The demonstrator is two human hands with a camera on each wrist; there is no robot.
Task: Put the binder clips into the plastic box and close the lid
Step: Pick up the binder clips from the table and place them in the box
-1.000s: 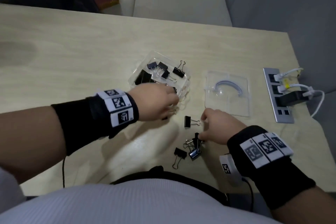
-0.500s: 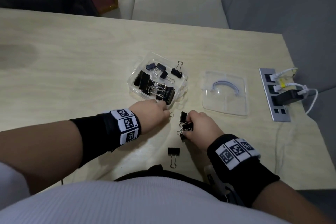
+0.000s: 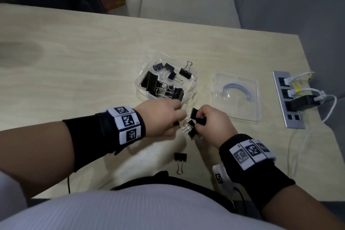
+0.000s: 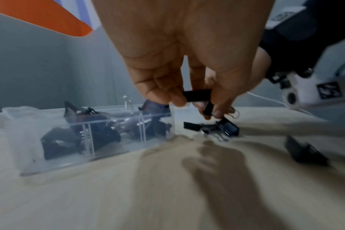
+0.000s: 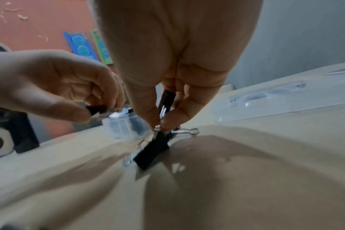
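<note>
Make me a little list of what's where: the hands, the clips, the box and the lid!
left hand: pinches a small black clip
right hand: grips a bunch of clips
loose clip: alone on the table, near the body
plastic box: open, many clips inside
lid: flat on table, right of box

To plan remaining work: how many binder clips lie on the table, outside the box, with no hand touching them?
1: a binder clip near the table front edge. Others may hide under the left hand and right hand.
</note>
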